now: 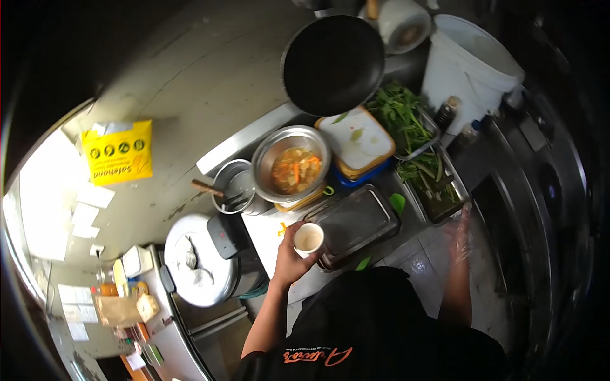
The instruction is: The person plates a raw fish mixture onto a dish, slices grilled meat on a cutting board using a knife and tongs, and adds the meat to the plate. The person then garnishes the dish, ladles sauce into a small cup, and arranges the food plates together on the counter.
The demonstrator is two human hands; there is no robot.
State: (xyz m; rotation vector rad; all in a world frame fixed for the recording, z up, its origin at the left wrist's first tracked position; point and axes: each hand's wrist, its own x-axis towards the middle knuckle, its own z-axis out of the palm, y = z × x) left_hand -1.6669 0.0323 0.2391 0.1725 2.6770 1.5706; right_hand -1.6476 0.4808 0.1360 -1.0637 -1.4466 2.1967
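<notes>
My left hand point(291, 261) is closed round a small white paper cup point(309, 239), whose pale inside faces up. Just right of the cup lies a rectangular metal tray point(356, 223) with a flat top. Beyond it, a steel bowl point(259, 166) holds a soupy mix with orange strips. My right hand point(459, 236) wears a clear plastic glove. Its fingers look stretched out near the corner of a metal pan point(459, 202) of green leaves and stems; whether they touch the rim is unclear.
A steel pot point(230, 174) with utensils stands beside the bowl. A large lidded cooker point(190, 244) is at left. Behind are a stacked white-lidded container point(362, 136), a black frying pan point(333, 66), leafy greens point(397, 108), bottles point(448, 111) and a white bucket point(445, 66).
</notes>
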